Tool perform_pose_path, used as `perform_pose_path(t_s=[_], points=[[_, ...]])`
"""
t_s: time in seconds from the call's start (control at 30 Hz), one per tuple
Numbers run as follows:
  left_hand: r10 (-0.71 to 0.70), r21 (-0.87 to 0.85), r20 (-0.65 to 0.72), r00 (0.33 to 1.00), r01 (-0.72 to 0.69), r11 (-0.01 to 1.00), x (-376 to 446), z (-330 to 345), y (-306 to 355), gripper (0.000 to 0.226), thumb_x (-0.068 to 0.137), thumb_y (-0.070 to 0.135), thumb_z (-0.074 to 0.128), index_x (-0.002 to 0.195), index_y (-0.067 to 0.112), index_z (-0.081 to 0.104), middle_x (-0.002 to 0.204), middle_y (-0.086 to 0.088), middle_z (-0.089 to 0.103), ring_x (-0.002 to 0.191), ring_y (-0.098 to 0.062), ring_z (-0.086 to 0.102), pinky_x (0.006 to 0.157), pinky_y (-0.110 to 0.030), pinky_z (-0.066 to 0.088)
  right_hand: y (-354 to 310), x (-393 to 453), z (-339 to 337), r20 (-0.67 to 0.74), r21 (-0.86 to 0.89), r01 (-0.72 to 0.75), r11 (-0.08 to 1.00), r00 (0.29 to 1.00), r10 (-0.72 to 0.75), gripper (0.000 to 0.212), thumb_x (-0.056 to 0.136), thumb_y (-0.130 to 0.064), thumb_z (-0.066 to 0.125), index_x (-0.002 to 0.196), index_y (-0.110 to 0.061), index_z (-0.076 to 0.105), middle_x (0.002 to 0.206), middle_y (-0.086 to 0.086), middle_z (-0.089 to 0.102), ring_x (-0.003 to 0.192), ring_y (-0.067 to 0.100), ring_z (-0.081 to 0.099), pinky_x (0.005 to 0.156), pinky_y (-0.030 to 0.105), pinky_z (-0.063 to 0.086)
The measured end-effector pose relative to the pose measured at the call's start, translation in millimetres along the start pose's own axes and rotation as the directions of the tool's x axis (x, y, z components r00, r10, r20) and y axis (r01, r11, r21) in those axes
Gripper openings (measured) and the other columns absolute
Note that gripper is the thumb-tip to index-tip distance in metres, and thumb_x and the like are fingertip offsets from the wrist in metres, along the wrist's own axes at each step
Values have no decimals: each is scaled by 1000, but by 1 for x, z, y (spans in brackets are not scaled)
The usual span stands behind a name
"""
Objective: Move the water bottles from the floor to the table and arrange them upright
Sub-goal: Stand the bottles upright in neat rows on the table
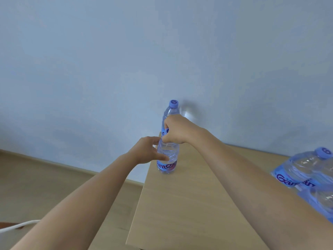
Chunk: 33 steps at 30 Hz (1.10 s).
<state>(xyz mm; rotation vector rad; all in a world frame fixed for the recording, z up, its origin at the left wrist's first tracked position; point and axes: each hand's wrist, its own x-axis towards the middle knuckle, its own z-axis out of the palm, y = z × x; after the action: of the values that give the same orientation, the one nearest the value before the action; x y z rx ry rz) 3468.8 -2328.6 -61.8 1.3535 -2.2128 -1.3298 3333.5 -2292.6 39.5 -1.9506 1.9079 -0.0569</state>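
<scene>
Both your arms reach out toward the table's [189,204] far left corner. Your right hand [177,129] curls its grip round the blue cap of the near water bottle [168,159], standing upright there. Your left hand [146,150], fingers loosely spread, touches its side. A second bottle [171,110] stands just behind; more bottles [310,170] lie at the right edge.

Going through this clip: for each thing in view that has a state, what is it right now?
Front bottle: upright on the table, cap on.
Rear bottle: upright behind it, cap on, partly hidden.
Right hand: grips the front bottle's top.
Left hand: fingers and thumb touch the front bottle's body.
Bottles at right edge: on the table, one cap visible; whether wrapped together, unclear.
Table: holds all bottles seen.
</scene>
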Motion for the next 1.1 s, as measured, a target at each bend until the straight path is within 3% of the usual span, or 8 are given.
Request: perform_pose_path(t_s=[0.27,0.43,0.57,0.7,0.87,1.1], points=[[23,16,3,1000,-23,1000,23,-16,-8,41,61,30,83,97,35,64,93,16,63,78,4,61,62,-14,42,-2,24,-3,-37,26,-32,999,999,33,31,79,-6,52,58,-13,30,56,3,30,49,16,27,44,25,25],[45,-10,30,999,-44,999,37,-22,-12,38,62,27,82,94,39,64,95,17,65,83,2,63,71,-20,45,-1,34,-4,-55,55,-55,997,997,58,12,79,-5,50,69,-7,44,60,4,34,53,19,32,48,26,32],[66,-32,40,997,-64,997,46,-24,-12,39,64,25,81,94,43,62,93,22,65,83,-1,63,68,-16,45,2,41,-6,-64,72,-76,994,995,81,22,79,-6,51,64,-11,35,68,7,44,56,21,36,51,27,32],[60,-92,20,998,-58,994,54,-23,-10,66,64,24,82,121,31,51,115,9,61,89,-6,63,68,-18,47,6,46,-9,-96,32,-98,995,990,101,38,80,-8,53,58,-15,23,59,2,30,51,16,28,46,27,24],[41,-101,8,999,-40,994,63,-20,-8,54,65,23,82,107,25,47,123,1,59,97,-16,62,73,-23,47,10,50,-13,-125,52,-120,991,984,125,39,80,-5,51,53,-16,25,56,-1,27,49,14,25,45,25,20],[71,-114,2,997,-70,991,67,-23,-10,44,66,20,82,100,29,54,114,4,62,99,-16,62,79,-27,50,10,55,-11,-136,29,-124,992,982,127,39,82,-6,50,57,-15,22,59,2,26,50,15,25,46,26,20]])
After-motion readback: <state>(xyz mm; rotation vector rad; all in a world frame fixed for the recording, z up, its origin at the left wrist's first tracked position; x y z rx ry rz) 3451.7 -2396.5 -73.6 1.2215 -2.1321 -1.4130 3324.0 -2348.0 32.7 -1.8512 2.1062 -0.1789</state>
